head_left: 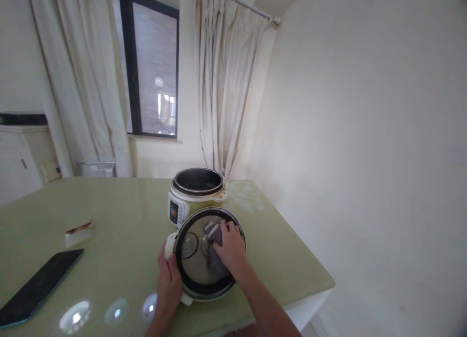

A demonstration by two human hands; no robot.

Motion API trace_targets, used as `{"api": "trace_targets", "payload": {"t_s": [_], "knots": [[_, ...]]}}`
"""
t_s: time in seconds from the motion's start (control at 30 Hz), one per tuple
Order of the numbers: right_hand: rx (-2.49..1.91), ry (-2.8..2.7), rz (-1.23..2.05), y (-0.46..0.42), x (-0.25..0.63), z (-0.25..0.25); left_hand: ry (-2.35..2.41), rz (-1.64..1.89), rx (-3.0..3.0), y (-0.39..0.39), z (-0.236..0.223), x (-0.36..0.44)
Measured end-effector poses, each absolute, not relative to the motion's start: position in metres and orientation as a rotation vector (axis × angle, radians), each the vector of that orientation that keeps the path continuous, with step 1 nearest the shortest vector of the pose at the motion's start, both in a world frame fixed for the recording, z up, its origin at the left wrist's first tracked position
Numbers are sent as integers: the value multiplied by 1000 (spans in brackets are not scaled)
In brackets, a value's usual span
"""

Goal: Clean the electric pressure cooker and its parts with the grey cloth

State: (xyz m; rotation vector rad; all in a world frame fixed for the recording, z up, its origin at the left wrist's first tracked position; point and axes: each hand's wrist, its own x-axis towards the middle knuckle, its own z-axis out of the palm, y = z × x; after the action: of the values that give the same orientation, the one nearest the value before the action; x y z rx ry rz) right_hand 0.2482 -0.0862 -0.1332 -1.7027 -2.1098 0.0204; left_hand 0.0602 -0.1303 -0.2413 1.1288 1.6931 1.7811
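A round cooker lid [193, 274] lies upside down on the table in front of me, its metal inner face up. My left hand [168, 277] is wrapped round the lid's left rim and holds it steady. My right hand [230, 249] presses a grey cloth [216, 265] flat against the inside of the lid, fingers curled over it. Just behind the lid stands the open cooker body [189, 201], cream with a control panel and a dark inner pot.
A glossy pale-green table [120, 215] fills the lower view; its right edge runs beside a white wall. A dark tablet [38, 286] lies at the left, a small white-and-brown object [78, 232] behind it. Curtains and a window stand beyond.
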Motion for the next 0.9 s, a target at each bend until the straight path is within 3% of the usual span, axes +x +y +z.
{"api": "trace_targets", "payload": {"t_s": [0.2,0.33,0.5,0.73,0.9], "knots": [[-1652,-2136,-81,-65,200,-112,1702,1787,1138,-135,-236,63],[-1480,-2184,1,-99,181,-139,1699,1826,1122,-135,-236,62],[-1366,-2269,157,-124,218,-171,1687,1838,1110,-135,-239,60],[-1721,-2085,-53,-79,239,-131,1721,1808,1130,-135,-240,62],[-1576,-2158,-48,-65,198,-116,1769,1796,1099,-132,-243,61]]}}
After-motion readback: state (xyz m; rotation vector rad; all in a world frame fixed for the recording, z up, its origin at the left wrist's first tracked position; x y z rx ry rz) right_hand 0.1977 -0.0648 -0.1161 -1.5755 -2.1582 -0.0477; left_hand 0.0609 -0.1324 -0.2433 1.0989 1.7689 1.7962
